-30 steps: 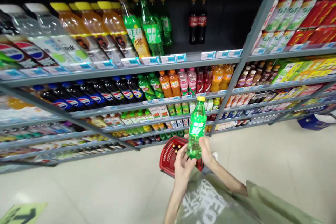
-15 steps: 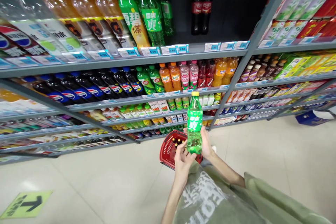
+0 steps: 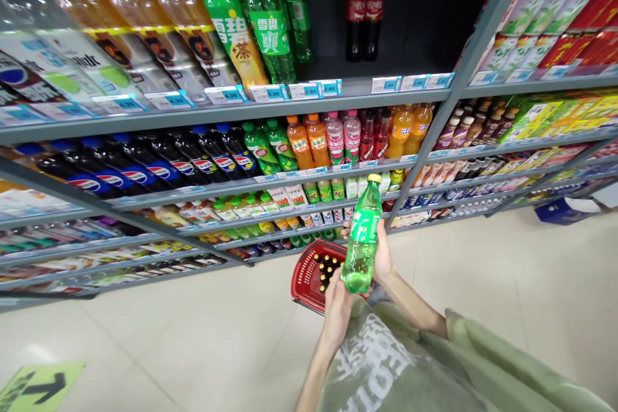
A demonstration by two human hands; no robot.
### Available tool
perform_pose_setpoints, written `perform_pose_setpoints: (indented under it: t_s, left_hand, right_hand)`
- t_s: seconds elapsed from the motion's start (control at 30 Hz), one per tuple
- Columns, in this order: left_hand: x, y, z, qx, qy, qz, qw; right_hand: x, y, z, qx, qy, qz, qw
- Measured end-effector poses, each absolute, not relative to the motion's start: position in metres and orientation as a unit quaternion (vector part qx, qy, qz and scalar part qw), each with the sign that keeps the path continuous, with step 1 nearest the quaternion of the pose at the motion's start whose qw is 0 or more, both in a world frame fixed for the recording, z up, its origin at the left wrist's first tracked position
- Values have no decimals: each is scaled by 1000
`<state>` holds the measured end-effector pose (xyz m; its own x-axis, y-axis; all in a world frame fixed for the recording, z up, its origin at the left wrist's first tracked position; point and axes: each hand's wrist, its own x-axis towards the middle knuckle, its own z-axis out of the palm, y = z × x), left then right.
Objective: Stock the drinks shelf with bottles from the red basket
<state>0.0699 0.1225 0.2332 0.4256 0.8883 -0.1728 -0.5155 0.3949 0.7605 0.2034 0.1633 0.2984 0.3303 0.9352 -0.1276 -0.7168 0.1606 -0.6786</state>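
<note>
Supermarket aisle, pale tiled floor [image 3: 483, 283] below and grey metal shelving [image 3: 338, 103] across the whole width, packed tight with drinks. Up top, large amber bottles [image 3: 145, 13] with yellow caps, tall green bottles [image 3: 265, 26] beside them, and two red-labelled cola bottles [image 3: 364, 13] set well back in a dark gap. One shelf down, a row of blue-capped cola bottles [image 3: 145, 164], then smaller green, orange and pink ones towards the upright. Held in mid-air before the lower shelves, a green soda bottle [image 3: 362, 241], yellow cap [image 3: 374, 177] uppermost, leaning a little to the right at the top. Right hand [image 3: 383, 257] wrapped round its middle from behind, fingertips showing at the bottle's left edge. Left hand [image 3: 338, 299] closed on the base from below. Just under and beyond both hands, a red shopping basket [image 3: 304, 270] on the floor, small dark bottles [image 3: 326, 267] standing inside. Nearest the camera, an olive shirt [image 3: 386, 367] with white print. Far lower left, a green arrow sticker [image 3: 38, 386] flat on the tiles; far right, a blue box [image 3: 564, 210] near the shelf foot.
</note>
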Motion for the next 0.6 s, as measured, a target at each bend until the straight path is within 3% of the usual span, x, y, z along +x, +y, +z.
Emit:
perform_pose_setpoints:
  t_s: [0.23, 0.6]
  left_hand:
    - [69, 118, 235, 284, 244, 331, 866]
    - [65, 116, 213, 219, 253, 296, 895]
  right_hand:
    - [217, 171, 319, -309, -148, 511, 788]
    - [218, 175, 341, -300, -158, 512, 790]
